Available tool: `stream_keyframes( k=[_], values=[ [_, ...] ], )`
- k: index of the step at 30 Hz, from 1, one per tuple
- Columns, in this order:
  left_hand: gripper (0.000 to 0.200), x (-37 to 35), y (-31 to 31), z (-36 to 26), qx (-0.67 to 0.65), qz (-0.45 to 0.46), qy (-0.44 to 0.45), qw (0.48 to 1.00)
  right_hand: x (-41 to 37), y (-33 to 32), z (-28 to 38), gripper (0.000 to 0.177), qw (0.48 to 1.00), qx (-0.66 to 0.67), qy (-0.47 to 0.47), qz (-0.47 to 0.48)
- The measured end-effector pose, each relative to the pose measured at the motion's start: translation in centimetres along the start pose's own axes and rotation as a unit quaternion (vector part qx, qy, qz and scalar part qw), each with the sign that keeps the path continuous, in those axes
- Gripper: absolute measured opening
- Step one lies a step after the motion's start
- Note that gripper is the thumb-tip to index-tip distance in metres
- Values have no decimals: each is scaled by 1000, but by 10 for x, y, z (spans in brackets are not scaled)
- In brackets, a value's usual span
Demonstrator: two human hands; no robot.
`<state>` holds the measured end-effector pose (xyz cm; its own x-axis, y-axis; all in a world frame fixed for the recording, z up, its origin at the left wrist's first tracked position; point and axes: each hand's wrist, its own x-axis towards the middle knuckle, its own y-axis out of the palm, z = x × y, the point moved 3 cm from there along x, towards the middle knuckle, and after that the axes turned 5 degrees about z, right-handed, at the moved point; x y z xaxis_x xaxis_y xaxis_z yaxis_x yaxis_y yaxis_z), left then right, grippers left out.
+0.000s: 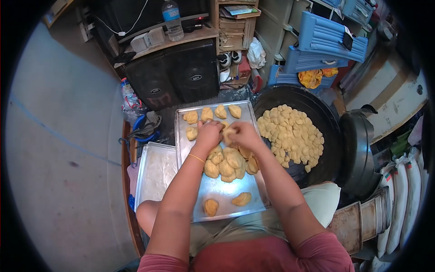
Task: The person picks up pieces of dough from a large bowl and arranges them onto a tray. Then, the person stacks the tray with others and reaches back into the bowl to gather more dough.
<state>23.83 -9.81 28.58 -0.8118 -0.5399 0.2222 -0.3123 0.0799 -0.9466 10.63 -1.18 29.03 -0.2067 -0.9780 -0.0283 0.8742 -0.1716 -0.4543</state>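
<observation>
1. Both arms reach forward over the metal tray [226,196], elbows bent, the wrists coming together near its far half. The left hand [210,134], a thin band at its wrist, curls palm-down; its fingertips are hidden, so I can't tell how closed it is.
2. And the right hand [244,136] has its fingers bent inward, closed round a pale dough piece [228,134] right between the two hands, above the tray.
3. Forearms cover both sides of the tray here, and the hands hide some dough behind them. A second tray [156,174] lies at the left, beside the first.
4. Around the edges: black speakers [170,77] beyond the tray, a water bottle [172,20] upright on the shelf above them, blue drawers [333,36] at far right, baking pans [371,215] at near right.
5. Into the containers! The tray carries a dough heap [229,163] mid-way, four lumps along its far edge, two near the person. The black tub [328,131], right of it, holds many small dough lumps [290,133], clustered together.
</observation>
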Motion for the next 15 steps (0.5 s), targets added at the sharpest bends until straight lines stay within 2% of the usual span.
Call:
stream_keyframes(
  k=[1, 3, 4, 6, 7, 9, 10, 12, 13, 15],
  values=[
    [23, 3, -2, -1, 0, 1, -3, 1000, 5, -12, -2, 31, 1000, 1, 0, 3],
    [22, 9, 2, -2, -18, 89, -16, 996, 10, -35, -4, 31, 993, -1, -26, -114],
    [22, 9, 5, -2, -18, 93, -15, 995, 8, -32, -6, 31, 993, 1, -23, -115],
    [21, 11, 8, 0, -54, 64, -12, 996, 11, -29, -12, 31, 973, -166, 66, -146],
    [21, 9, 11, -1, -54, 63, -12, 996, 11, -27, -19, 31, 973, -167, 65, -147],
    [19, -4, 6, -8, -41, -119, 23, 992, 10, -16, -28, 30, 972, -215, 29, -87],
    [19, -10, -3, -14, -39, -122, 19, 992, 10, -16, -28, 30, 972, -216, 24, -84],
    [19, -26, -18, -22, -66, -84, -56, 993, 7, -14, -28, 26, 966, -226, -21, -121],
    [19, -34, -24, -29, -64, -85, -60, 993, 8, -14, -30, 26, 967, -225, -24, -118],
    [19, -54, -24, -33, -101, 11, -155, 983, 5, -16, -27, 25, 968, -139, -61, -200]
  ],
)
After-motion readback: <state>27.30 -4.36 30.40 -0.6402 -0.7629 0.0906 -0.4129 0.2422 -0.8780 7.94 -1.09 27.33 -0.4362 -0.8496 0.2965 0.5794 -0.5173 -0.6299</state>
